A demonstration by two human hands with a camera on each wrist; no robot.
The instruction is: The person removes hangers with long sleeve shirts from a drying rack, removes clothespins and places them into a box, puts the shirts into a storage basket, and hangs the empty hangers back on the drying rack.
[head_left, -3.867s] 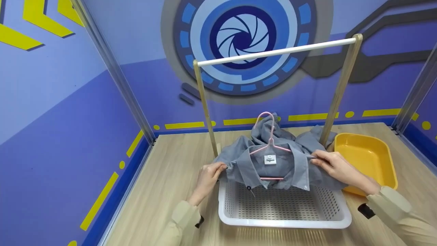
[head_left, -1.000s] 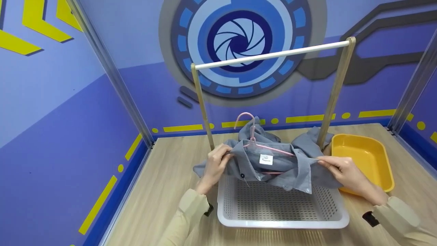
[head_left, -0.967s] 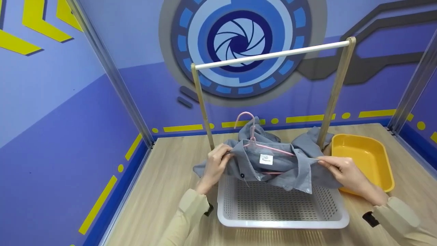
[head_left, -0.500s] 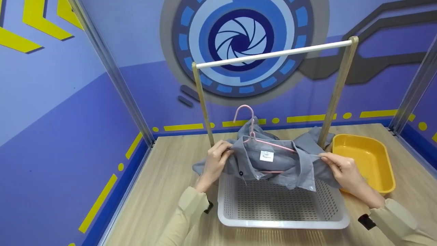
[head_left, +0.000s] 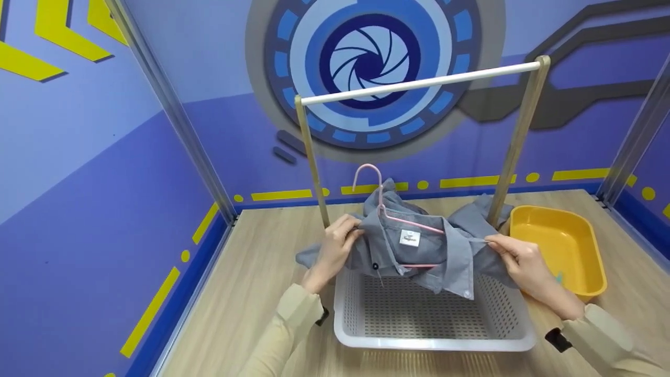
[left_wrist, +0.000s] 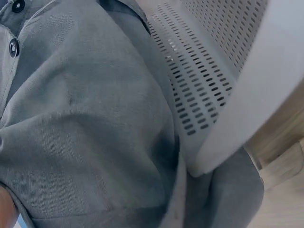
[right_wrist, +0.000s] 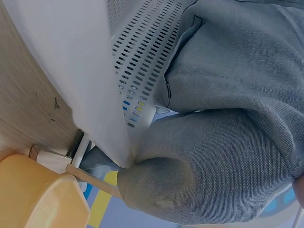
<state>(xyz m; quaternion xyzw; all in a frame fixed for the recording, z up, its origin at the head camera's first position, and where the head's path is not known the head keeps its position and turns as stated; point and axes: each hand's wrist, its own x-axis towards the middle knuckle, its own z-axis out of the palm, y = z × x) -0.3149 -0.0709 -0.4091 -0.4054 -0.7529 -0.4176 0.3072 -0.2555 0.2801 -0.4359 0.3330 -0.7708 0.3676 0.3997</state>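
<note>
A grey button-up shirt (head_left: pixel 419 251) is spread over the back of a white perforated basket (head_left: pixel 434 343), its collar facing up. Inside the neck sits a pink clothes hanger (head_left: pixel 413 224), its hook sticking up out of the collar and leaning left. My left hand (head_left: pixel 333 251) grips the shirt's left shoulder near the collar. With thumb and fingers, my right hand (head_left: pixel 526 264) pinches the cloth at the right of the collar. Both wrist views show mostly grey cloth (left_wrist: pixel 95 109) beside the basket wall (right_wrist: pixel 80 71), with only a bit of finger at the edge.
Behind the basket stands a wooden rack with a white rod (head_left: pixel 419 84). A yellow tray (head_left: pixel 562 241) lies at the right, near my right forearm. Printed blue panels (head_left: pixel 209 136) enclose the table (head_left: pixel 261 251) at the back and sides.
Over the last seconds the hanger's hook has shifted left and my left hand has moved up along the shoulder. Just now the hook dips slightly lower and further left. Both hands keep their hold.
</note>
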